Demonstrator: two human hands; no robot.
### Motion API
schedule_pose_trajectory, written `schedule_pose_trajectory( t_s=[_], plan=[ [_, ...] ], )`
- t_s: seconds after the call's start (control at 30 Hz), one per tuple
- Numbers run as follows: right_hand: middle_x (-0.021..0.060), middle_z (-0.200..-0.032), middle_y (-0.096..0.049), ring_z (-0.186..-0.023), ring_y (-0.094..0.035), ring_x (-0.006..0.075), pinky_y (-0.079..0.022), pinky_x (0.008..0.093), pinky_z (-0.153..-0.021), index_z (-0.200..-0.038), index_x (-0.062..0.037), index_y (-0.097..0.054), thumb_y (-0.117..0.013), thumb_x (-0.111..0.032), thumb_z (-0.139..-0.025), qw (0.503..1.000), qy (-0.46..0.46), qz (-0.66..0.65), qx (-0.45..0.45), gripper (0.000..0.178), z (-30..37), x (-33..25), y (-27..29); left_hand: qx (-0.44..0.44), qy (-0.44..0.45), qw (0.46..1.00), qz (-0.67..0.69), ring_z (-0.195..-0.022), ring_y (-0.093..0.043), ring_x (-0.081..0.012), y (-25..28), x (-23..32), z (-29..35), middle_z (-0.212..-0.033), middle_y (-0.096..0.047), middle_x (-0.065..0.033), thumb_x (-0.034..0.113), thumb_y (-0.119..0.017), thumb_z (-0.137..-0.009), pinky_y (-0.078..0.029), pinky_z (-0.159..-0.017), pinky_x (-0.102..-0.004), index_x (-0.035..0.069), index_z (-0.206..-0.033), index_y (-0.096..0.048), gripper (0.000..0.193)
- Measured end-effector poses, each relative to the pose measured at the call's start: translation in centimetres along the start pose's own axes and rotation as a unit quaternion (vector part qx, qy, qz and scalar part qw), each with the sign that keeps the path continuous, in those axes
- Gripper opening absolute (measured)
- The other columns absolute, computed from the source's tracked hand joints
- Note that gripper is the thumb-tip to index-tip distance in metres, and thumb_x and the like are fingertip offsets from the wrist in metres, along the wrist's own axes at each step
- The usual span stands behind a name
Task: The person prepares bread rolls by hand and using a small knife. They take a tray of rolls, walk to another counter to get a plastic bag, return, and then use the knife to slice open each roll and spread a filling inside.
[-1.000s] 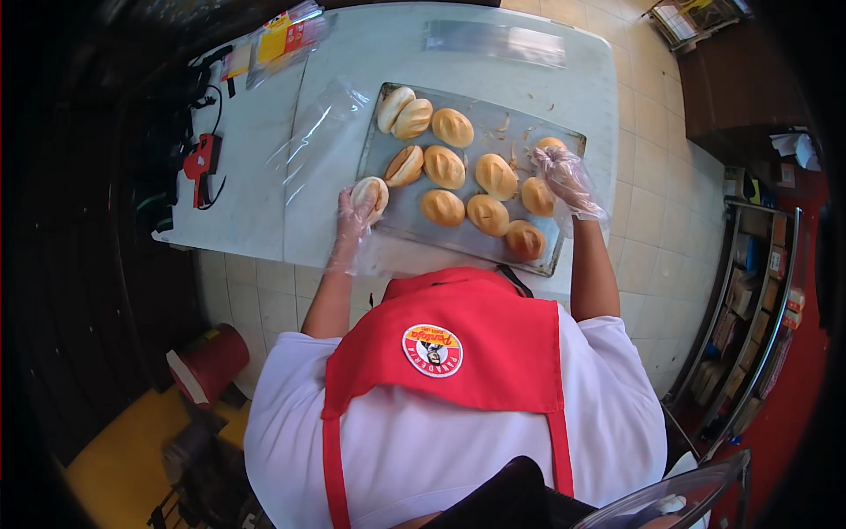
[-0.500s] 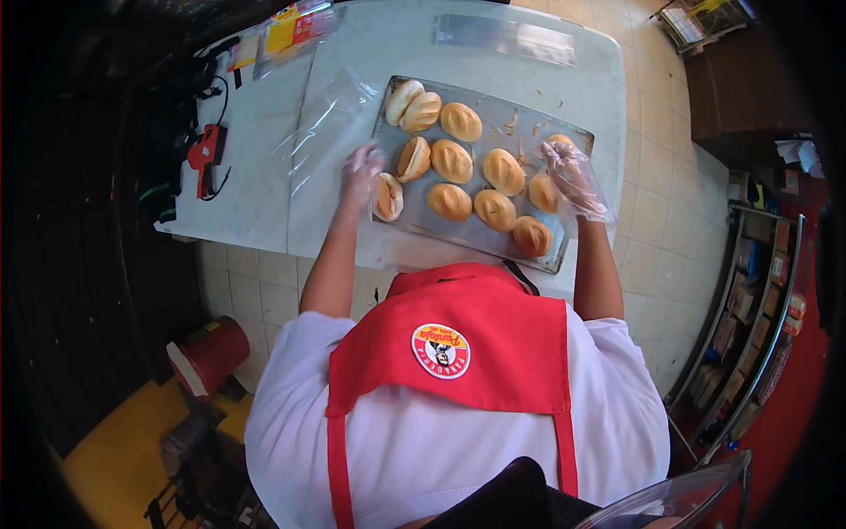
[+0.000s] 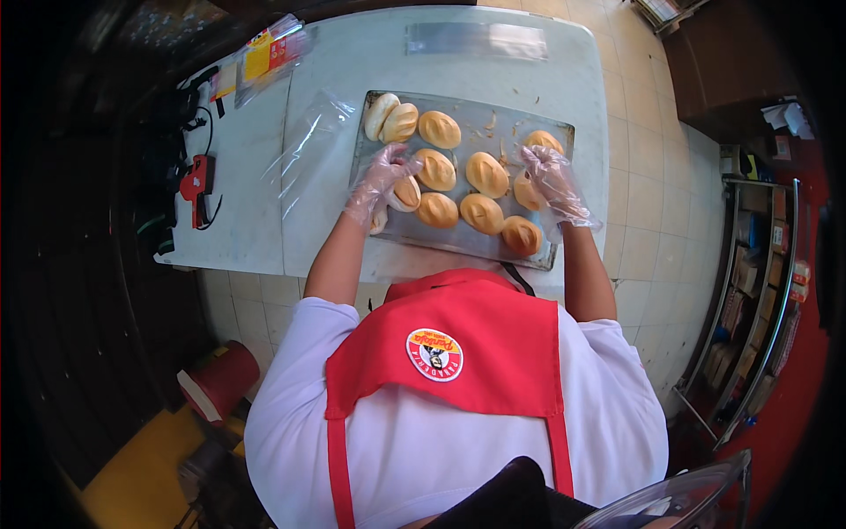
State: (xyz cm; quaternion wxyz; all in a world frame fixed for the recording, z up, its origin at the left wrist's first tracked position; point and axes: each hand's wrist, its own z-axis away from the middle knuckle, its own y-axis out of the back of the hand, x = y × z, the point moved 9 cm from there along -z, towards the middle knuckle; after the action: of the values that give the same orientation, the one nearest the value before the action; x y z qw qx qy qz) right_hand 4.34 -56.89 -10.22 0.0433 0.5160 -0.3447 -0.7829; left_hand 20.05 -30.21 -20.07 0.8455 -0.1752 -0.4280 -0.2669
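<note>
A metal baking tray [image 3: 480, 115] holds several golden oval bread rolls, a middle one [image 3: 486, 175] among them. My left hand [image 3: 379, 183], in a clear plastic glove, closes around a bread roll [image 3: 405, 192] by the tray's left edge. Another pale-sided roll [image 3: 379, 219] shows partly beneath the left wrist. At the right side, my gloved right hand [image 3: 551, 183] curls its fingers between an upper roll [image 3: 543, 141] and a lower one [image 3: 529, 191]. Its palm side is hidden, so what it grips does not show. Two rolls lean together at the far left corner, the nearer-right one [image 3: 399, 123] overlapping.
Clear plastic bags lie on the white table [image 3: 242, 176], one left of the tray [image 3: 317, 141] and a flat stack [image 3: 476, 40] beyond it. A red device [image 3: 196, 179] with a cable sits far left. Printed packaging [image 3: 264, 57] lies at the back. A loaded shelf [image 3: 749, 300] stands right.
My left hand has moved rightward onto the left-side roll, which has shifted slightly toward me. My right hand stays by the right-side rolls. The whole view has shifted a little.
</note>
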Motion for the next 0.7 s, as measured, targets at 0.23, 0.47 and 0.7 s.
schedule_pose_trajectory(
  t_s=[0.23,0.47,0.7],
  plan=[
    [0.0221,-0.092,-0.064,-0.088,-0.061,0.0366,-0.046,0.0414,-0.077,-0.098,0.0007,-0.064,-0.054,-0.031,-0.091,0.999,-0.003,-0.014,-0.037,0.034,0.5,-1.0,-1.0,-0.081,-0.040,0.996,-0.019,-0.108,-0.053,-0.0191,-2.2,2.7,2.4,-0.122,-0.049,-0.0111,0.003,-0.076,-0.060,-0.047,-0.091,-0.0307,0.000,-0.129,-0.045,0.076],
    [0.0104,-0.077,-0.062,-0.072,-0.059,0.0177,-0.046,0.0321,-0.065,-0.104,-0.0003,-0.064,-0.052,-0.029,-0.094,0.992,-0.053,-0.108,-0.041,0.033,1.4,-1.6,0.0,-0.066,-0.101,0.970,0.210,-0.107,-0.056,-0.0229,-2.1,8.2,4.6,-0.118,-0.053,-0.0132,0.008,-0.063,-0.076,-0.048,-0.094,-0.0340,0.003,-0.123,-0.048,0.050],
    [0.0041,-0.092,-0.061,-0.079,-0.056,0.0096,-0.047,0.0258,-0.066,-0.129,-0.0044,-0.053,-0.053,-0.023,-0.095,0.927,-0.022,-0.367,-0.080,0.039,3.5,-6.8,-7.1,-0.108,-0.082,0.933,0.332,-0.107,-0.056,-0.0262,-8.5,7.9,2.0,-0.118,-0.054,-0.0141,0.015,-0.055,-0.085,-0.050,-0.091,-0.0402,0.005,-0.122,-0.047,0.039]
  ],
)
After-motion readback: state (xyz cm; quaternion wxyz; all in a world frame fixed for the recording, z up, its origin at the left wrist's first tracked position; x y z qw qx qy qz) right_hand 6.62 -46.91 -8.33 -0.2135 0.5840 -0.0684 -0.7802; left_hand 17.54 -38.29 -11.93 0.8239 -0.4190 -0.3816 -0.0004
